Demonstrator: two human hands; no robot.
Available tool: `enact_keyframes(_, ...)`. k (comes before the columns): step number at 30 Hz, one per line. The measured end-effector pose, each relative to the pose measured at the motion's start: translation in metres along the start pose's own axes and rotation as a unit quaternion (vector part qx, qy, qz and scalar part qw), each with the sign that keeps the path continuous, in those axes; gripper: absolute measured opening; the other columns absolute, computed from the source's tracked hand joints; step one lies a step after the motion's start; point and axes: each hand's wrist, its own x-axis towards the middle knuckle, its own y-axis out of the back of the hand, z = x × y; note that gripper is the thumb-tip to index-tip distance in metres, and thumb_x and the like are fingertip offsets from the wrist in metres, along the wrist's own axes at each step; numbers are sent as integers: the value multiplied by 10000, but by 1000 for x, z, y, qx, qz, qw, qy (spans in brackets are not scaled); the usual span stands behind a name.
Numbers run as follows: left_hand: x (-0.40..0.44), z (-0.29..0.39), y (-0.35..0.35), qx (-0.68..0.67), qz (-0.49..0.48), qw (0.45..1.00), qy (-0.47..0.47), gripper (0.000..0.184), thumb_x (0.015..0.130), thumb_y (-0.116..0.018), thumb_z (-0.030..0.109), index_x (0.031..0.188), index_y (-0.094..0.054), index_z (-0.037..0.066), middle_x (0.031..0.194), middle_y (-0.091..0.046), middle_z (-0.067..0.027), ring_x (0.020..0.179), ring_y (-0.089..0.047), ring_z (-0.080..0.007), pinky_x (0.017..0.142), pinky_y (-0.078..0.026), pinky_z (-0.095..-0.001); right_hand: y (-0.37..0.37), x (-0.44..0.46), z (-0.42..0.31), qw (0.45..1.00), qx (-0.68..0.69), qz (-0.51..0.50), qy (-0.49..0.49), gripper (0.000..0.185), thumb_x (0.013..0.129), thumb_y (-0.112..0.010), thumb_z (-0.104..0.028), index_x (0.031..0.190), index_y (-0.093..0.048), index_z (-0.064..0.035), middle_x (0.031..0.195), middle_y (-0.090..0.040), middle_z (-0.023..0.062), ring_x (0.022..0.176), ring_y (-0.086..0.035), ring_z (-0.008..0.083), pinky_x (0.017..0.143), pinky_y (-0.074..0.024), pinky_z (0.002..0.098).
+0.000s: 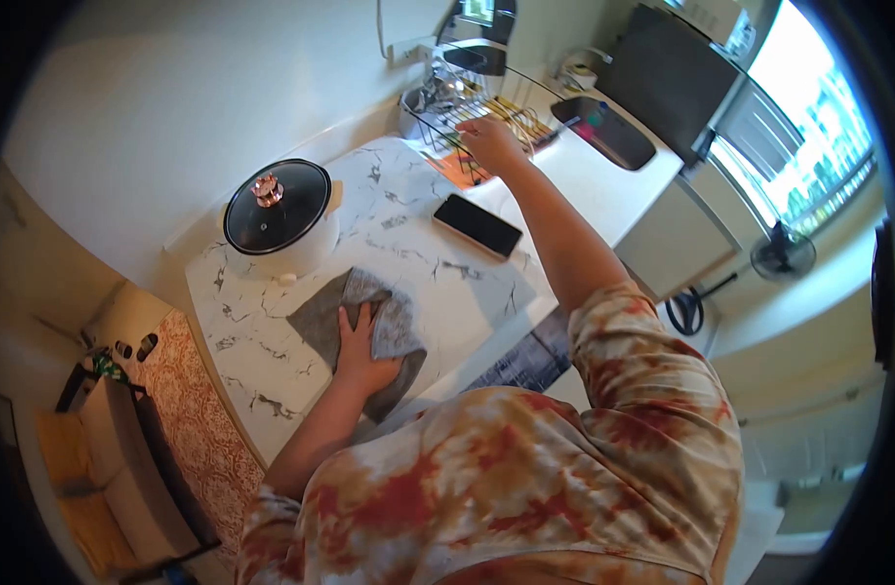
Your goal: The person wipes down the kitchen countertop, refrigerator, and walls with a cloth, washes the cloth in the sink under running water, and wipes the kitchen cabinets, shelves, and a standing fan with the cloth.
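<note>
Pressing down with fingers spread, the bare left hand lies on a crumpled grey fabric cloth, whose folded flap shows a paler, lighter grey side. The cloth rests near the front edge of a white marble-patterned countertop with dark veins; take it as the centre of a clock, with twelve at the top of the view. The left hand looks unclenched, palm down on the fabric.

Out at one o'clock, the right arm is stretched long, and the right hand is at a black wire rack; its fingers look bent, but I cannot tell whether they grasp a wire or anything else.

Between one and two o'clock, well short of the rack, lies a dark-screened rectangular phone. At eleven stands a round white pot, covered by a dark glass lid with a shiny copper-coloured knob (the brightest bit of metal near the cloth). A small white object, too small to identify, sits just beside the pot at ten.

Farther off, a dark rectangular sink is near two, and a beige sofa at eight, beside an orange-and-white patterned rug.
</note>
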Motion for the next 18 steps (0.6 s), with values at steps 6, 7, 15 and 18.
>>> enact_keyframes(6, 1, -4, -18, -93, 155, 980, 87, 776, 706, -654, 471, 1346, -438, 88, 1398, -400, -162, 1355, -257, -388, 1094, -85, -640, -49, 76, 13, 988, -93, 1, 124, 215, 810, -581, -186, 960, -711, -103, 975, -666, 137, 954, -614, 311, 866, -471, 407)
enact_keyframes(7, -2, 1, -16, -92, 152, 979, 96, 776, 706, -654, 471, 1346, -438, 88, 1398, -400, -162, 1355, -257, -388, 1094, -85, -640, -58, 56, -8, 992, -12, -80, 95, 203, 811, -577, -157, 958, -706, -102, 971, -665, 129, 953, -613, 298, 855, -474, 399)
enact_keyframes(15, 1, 30, 45, -67, 13, 972, 225, 754, 658, -735, 365, 1315, -472, 106, 1383, -422, -156, 1324, -346, -338, 1102, -220, -545, -127, -137, -92, 873, 197, -340, 290, 243, 848, -619, -276, 1032, -661, -122, 1031, -593, 114, 1041, -530, 307, 912, -432, 391)
enact_keyframes(18, -21, -24, 94, -226, -23, 951, 211, 431, 780, -651, 180, 1198, -584, 101, 1168, -591, -155, 1090, -570, -301, 944, -437, -402, -137, -167, -90, 908, 188, -273, 257, 277, 828, -638, -322, 1025, -651, -128, 1037, -572, 124, 1034, -527, 302, 904, -430, 398)
